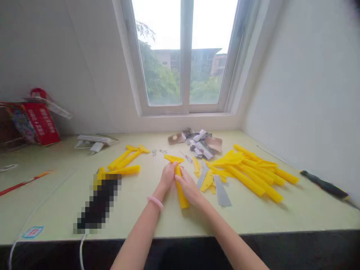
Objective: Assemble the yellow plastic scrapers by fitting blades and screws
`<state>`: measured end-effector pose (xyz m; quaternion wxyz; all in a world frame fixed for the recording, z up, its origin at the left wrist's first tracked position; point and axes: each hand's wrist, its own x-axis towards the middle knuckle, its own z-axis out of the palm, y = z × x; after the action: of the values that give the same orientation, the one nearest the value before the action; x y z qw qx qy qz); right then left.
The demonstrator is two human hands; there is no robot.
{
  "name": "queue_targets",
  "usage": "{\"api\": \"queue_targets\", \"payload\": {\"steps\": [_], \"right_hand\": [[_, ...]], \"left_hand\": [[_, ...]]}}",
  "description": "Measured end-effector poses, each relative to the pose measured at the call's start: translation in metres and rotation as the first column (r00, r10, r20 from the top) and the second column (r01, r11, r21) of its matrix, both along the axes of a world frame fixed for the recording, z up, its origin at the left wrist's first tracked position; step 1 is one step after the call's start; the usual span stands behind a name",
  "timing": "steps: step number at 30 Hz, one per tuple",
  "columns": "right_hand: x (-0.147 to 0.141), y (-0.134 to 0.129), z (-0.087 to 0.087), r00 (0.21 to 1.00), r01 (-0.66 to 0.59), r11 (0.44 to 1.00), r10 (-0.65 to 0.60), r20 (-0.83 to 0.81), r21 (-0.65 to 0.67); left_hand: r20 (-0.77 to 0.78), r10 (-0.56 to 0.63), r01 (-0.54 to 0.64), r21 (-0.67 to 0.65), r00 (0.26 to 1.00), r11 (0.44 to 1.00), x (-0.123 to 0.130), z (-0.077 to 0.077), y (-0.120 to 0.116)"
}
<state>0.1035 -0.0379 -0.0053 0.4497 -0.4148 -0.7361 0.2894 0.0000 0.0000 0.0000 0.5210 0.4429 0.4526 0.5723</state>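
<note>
Greenish desk (56,202), yellow plastic bar (182,197) between both hands (168,176).

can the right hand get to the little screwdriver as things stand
Probably yes. The right hand sits just below the small screwdriver, bare tabletop between them, but it would likely first release the long yellow plastic piece.

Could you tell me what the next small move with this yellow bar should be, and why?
Probably lay the bar, held by the left hand and right hand, beside the yellow bars on the left, since its flat crosspiece seems to match theirs.
</note>
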Motion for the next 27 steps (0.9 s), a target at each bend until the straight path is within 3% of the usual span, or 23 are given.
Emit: {"api": "queue_targets", "payload": {"steps": [5, 7, 10, 12, 14, 17, 22, 27], "right_hand": [[0.021, -0.023, -0.001, 0.953, 0.060, 0.989, -0.097, 0.287, 0.135], [0.031, -0.032, 0.000, 0.859, 0.096, 0.967, -0.199, 0.471, 0.234], [0.045, -0.036, -0.003, 0.672, 0.277, 0.893, -0.443, 0.593, 0.353], [0.052, -0.033, -0.008, 0.564, 0.413, 0.841, -0.537, 0.628, 0.349], [0.060, -0.026, -0.014, 0.505, 0.473, 0.826, -0.539, 0.674, 0.306], [0.074, -0.014, -0.016, 0.499, 0.432, 0.863, -0.471, 0.727, 0.263], [0.108, 0.001, -0.009, 0.554, 0.229, 0.942, -0.332, 0.763, 0.244], [0.126, 0.008, -0.006, 0.558, 0.160, 0.915, -0.394, 0.730, 0.371]], "left_hand": [[0.008, 0.093, -0.092, -0.096, 0.996, 0.991, -0.008, -0.002, 0.006], [-0.006, 0.121, -0.120, -0.124, 0.993, 0.985, -0.009, -0.002, 0.006], [-0.047, 0.142, -0.147, -0.150, 0.989, 0.978, -0.008, -0.001, 0.006], [-0.076, 0.143, -0.154, -0.162, 0.987, 0.975, -0.007, 0.000, 0.007], [-0.096, 0.139, -0.154, -0.166, 0.986, 0.974, -0.006, -0.001, 0.009], [-0.106, 0.131, -0.148, -0.171, 0.986, 0.974, -0.006, -0.003, 0.011], [-0.059, 0.065, -0.075, -0.183, 0.996, 0.980, -0.007, -0.003, 0.013], [-0.007, 0.062, -0.063, -0.158, 0.998, 0.985, 0.009, 0.000, 0.019]]}}
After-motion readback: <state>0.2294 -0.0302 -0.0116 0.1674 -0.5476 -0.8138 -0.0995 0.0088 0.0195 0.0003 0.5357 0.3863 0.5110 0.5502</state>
